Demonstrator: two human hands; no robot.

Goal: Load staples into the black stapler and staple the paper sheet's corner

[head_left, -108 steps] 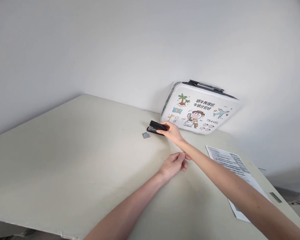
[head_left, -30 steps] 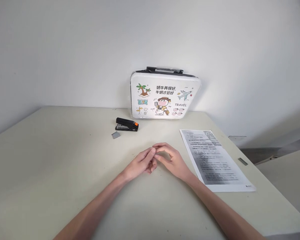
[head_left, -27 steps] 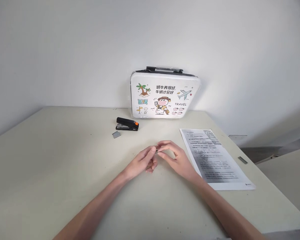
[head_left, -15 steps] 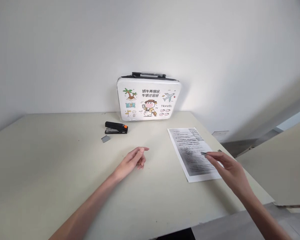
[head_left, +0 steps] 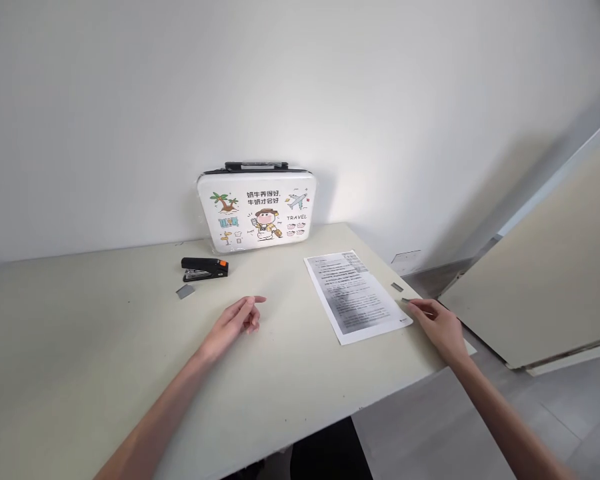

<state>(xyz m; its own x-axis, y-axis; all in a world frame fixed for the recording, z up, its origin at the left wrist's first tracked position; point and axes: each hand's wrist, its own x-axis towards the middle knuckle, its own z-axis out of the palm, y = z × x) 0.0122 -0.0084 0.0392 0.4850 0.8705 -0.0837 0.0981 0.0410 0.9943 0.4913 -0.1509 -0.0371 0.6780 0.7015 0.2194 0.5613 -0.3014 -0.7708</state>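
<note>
Bare forearms [head_left: 167, 393], seemingly black trousers [head_left: 333, 450]

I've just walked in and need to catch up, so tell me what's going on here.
A person's right hand pinches a small grey strip beside the printed sheet, close to a second strip lying on the table. The left hand, half curled with nothing visible in it, is to the left of the sheet. The stapler sits in front of the white case, with a flat grey piece nearby.
</note>
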